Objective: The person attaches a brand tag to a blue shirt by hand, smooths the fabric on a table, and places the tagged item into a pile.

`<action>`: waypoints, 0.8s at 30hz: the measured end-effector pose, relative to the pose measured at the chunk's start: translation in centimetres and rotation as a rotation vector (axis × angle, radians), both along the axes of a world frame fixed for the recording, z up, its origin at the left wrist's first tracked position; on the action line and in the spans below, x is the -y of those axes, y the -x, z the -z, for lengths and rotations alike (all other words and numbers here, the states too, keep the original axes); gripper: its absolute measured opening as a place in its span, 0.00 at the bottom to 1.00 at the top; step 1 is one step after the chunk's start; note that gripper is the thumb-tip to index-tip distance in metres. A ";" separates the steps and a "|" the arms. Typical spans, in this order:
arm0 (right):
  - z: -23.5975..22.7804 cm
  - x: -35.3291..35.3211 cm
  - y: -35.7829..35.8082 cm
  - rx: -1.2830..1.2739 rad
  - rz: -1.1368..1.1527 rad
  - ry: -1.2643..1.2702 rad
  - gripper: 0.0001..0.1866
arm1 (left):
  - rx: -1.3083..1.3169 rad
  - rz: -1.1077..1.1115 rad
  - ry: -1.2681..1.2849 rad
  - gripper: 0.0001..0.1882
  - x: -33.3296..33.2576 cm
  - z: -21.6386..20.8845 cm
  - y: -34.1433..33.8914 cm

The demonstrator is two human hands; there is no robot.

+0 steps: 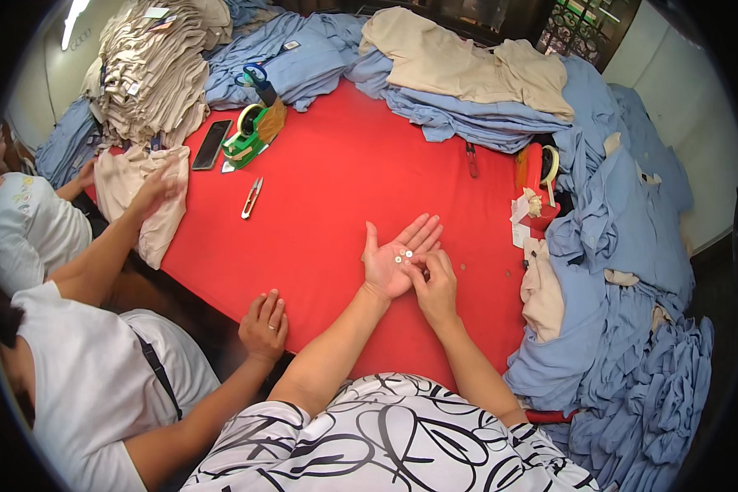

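Observation:
My left hand (392, 264) is held palm up over the red tabletop, its fingers stretched out. Several small whitish buttons (398, 259) lie loose on that palm. Close against its fingers, my right hand (435, 283) has thumb and forefinger pinched together. Whatever sits between those fingertips is too small or hidden to make out.
Thread snips (252, 198), a phone (211, 145) and a green tape dispenser (244, 146) lie to the left. A red tape dispenser (541, 184) stands right, beside piled blue shirts (631, 205). Beige garments (152, 74) are stacked far left. A co-worker's hand (264, 324) rests at the table edge.

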State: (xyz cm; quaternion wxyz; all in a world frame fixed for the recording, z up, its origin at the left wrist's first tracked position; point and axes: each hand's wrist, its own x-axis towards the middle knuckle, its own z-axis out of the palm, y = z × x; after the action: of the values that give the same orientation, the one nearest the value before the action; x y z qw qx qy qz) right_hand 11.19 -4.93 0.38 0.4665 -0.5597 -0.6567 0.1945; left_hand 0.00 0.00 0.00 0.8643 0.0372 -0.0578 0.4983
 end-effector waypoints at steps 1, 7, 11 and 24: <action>-0.2 -0.1 0.1 -0.014 -0.003 -0.009 0.07 | -0.010 -0.012 0.016 0.53 0.0 -0.2 0.1; -0.7 0.3 -0.5 -0.159 0.019 0.011 0.06 | 0.011 -0.019 0.042 0.52 0.1 -0.2 -0.9; -0.6 0.0 -0.2 -0.170 0.045 0.049 0.06 | -0.018 -0.014 0.046 0.52 0.1 -0.4 -0.5; -0.7 -0.6 0.2 -0.073 0.072 0.062 0.05 | -0.012 0.018 0.025 0.56 -0.1 -0.1 -0.2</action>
State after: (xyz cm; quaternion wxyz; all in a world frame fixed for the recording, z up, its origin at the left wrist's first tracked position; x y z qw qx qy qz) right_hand 10.95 -4.38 1.11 0.4794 -0.5895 -0.6124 0.2180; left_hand 0.20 0.08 0.11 0.8694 0.0289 -0.0467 0.4911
